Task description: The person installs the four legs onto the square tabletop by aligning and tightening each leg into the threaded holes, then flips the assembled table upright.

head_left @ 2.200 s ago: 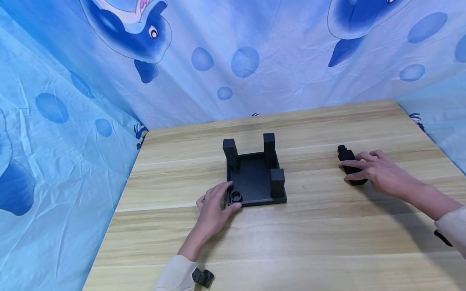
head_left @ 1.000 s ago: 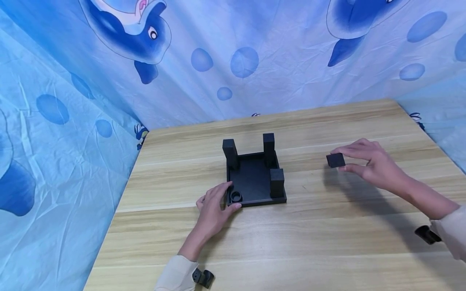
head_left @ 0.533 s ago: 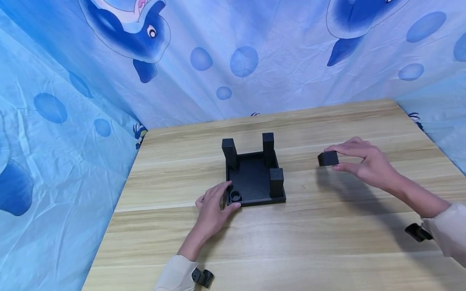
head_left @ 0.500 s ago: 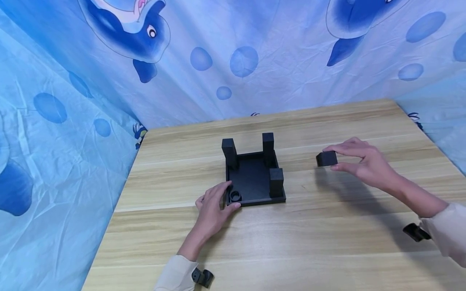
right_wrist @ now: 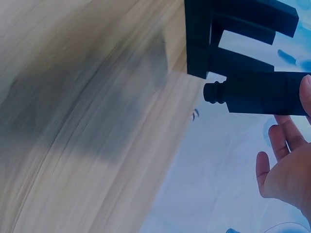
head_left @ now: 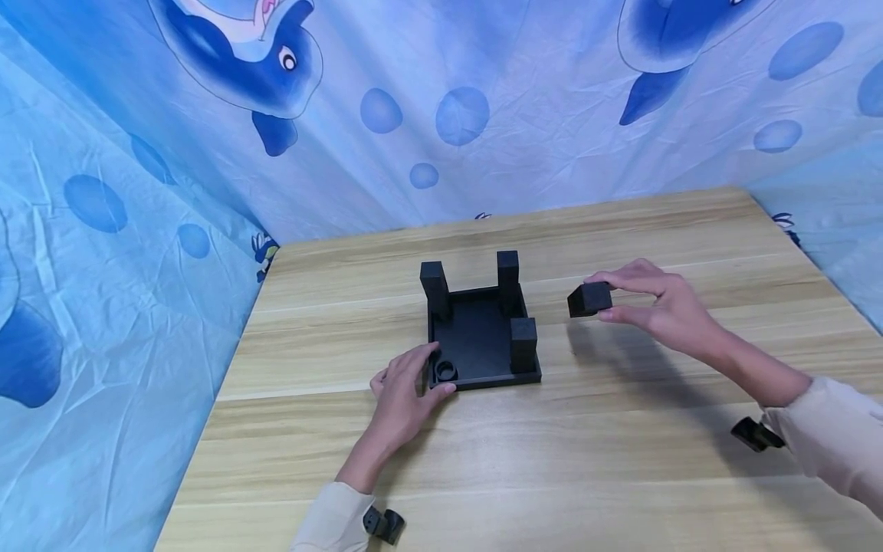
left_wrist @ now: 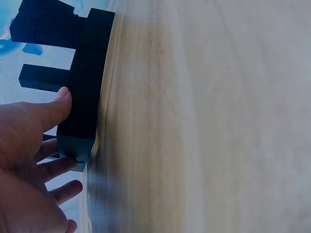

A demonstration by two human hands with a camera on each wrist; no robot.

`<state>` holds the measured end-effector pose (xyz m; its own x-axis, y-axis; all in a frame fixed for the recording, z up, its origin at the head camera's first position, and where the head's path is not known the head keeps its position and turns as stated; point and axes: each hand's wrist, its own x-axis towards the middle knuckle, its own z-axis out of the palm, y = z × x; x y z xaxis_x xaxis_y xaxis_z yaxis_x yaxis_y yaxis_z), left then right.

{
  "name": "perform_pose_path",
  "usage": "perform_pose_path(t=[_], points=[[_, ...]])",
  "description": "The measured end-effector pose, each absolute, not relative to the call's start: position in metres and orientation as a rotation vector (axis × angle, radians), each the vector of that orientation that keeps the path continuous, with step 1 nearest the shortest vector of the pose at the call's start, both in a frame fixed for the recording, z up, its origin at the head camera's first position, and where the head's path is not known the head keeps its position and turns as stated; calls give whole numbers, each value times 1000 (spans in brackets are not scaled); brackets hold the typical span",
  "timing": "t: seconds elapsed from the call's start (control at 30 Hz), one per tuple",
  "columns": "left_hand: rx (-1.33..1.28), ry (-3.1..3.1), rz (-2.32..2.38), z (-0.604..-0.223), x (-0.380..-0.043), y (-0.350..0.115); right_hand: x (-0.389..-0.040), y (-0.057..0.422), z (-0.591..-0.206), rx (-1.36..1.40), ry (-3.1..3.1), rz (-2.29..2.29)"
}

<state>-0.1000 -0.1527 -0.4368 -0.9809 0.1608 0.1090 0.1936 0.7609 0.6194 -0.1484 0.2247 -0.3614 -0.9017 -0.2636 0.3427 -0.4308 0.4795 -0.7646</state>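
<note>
Pinching one loose black leg [head_left: 596, 297] in the right hand [head_left: 669, 310], right of and apart from the black base [head_left: 476, 337], pointing the ridged neck [right_wrist: 214, 92] downward. Probably feeling light, stiff, sturdy; gripping best by the flat sides, clear of that neck. Holding the base's near-left corner, by one ring socket [head_left: 447, 371], with left hand [head_left: 402, 402] thumb and fingers. Counting one base, three standing legs [head_left: 436, 290] [head_left: 508, 280] [head_left: 523, 343].

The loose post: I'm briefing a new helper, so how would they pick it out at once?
On the wooden table sits a square black tray. To its right, held above the table by the right grip, is the loose post. Three posts stand in the tray; only this one is outside it, round knob bared.
</note>
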Motion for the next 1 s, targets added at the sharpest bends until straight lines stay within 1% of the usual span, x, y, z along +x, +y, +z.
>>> perform_pose_path(t=[0.23, 0.67, 0.87, 1.0], points=[[-293, -2898, -1034, -437, -100, -153, -149, 209, -357, 583, -2576, 1452], [-274, -2928, -1022, -437, -100, -153, -152, 167, -340, 608, -2601, 1559], [-269, -2933, -1029, -437, -101, -153, -154, 151, -338, 694, -2559, 1605], [-267, -2933, -1033, -437, -101, -153, -156, 137, -339, 803, -2501, 1611]])
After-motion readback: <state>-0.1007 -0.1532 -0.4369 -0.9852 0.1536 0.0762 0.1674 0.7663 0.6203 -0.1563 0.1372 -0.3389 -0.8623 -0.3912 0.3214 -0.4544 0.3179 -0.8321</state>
